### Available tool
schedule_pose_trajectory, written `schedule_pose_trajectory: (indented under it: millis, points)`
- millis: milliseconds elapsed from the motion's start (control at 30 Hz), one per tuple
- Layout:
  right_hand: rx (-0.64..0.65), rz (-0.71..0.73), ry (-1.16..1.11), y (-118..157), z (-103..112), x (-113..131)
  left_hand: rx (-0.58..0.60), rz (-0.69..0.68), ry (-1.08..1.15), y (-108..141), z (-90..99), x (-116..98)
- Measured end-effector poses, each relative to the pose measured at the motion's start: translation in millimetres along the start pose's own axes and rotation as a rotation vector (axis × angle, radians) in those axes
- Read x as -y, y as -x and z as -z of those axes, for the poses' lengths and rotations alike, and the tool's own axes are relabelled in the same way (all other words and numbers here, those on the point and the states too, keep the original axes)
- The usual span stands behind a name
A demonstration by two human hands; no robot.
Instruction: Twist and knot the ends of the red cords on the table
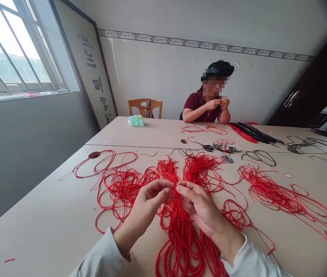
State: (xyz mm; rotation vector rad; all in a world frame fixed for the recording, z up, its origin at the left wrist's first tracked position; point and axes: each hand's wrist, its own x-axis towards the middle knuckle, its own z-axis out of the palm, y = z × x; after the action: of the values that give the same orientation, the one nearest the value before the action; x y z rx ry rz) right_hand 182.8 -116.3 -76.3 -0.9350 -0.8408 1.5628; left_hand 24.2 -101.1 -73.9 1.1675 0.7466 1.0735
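Observation:
My left hand (153, 198) and my right hand (199, 204) meet at the middle of the view, fingertips pinched close together. Between them runs what looks like a thin red cord, mostly hidden by the fingers. Under both hands lies a thick bundle of twisted red cords (180, 231), its looped ends toward me. A second bundle of red cords (199, 167) fans out just beyond my right hand. Loose tangled red cord (123, 186) lies to the left of my left hand.
More red cord (281, 192) spreads at the right. Black-handled scissors (208, 147) lie near the table seam. Black cords (257, 132) are at the far right. Across the table (50, 215) a person (193, 104) sits with both hands raised. A green packet (136, 120) stands at the far edge.

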Motion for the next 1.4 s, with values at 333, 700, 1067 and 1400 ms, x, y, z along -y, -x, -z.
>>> schedule_pose_trajectory:
  millis: [333,700,1067,1400]
  points:
    - [0.000,0.026,-0.059,0.1,0.3,-0.4,0.019,-0.163,-0.006,-2.9,1.7,8.6]
    - [0.002,0.020,-0.068,3.0,-2.5,0.0,-0.069,-0.098,-0.063,-2.6,1.5,4.2]
    - [-0.032,0.061,0.008,3.2,-2.4,-1.9,-0.082,-0.211,-0.241,-0.7,0.6,4.9]
    - [-0.021,0.100,0.116,3.2,-6.4,-2.5,-0.125,-0.111,-0.035,1.2,0.0,2.3]
